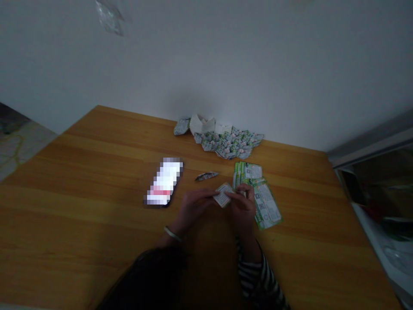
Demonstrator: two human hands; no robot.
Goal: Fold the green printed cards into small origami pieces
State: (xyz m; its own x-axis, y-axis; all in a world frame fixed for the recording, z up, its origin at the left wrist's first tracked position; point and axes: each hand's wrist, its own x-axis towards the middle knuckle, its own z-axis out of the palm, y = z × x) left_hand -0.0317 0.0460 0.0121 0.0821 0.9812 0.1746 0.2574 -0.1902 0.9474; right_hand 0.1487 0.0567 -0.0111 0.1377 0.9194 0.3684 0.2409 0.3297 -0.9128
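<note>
Between my two hands is a small folded piece of printed paper [223,196], pale with a diamond-like outline. My left hand [197,204] pinches its left corner. On the other side, the thumb and fingers of my right hand [242,206] close on its right edge. Just beyond my hands a narrow folded paper piece [206,176] lies on the table. Green and white printed sheets [268,206] lie beside and partly behind my right hand. Farther back sits a heap of many folded paper pieces [230,141] in the same print.
A phone [165,181] with a lit, blurred screen lies left of my hands on the wooden table [97,172]. The white wall [206,56] rises behind the far edge. At the right stands a shelf unit [371,202] with dark items in it.
</note>
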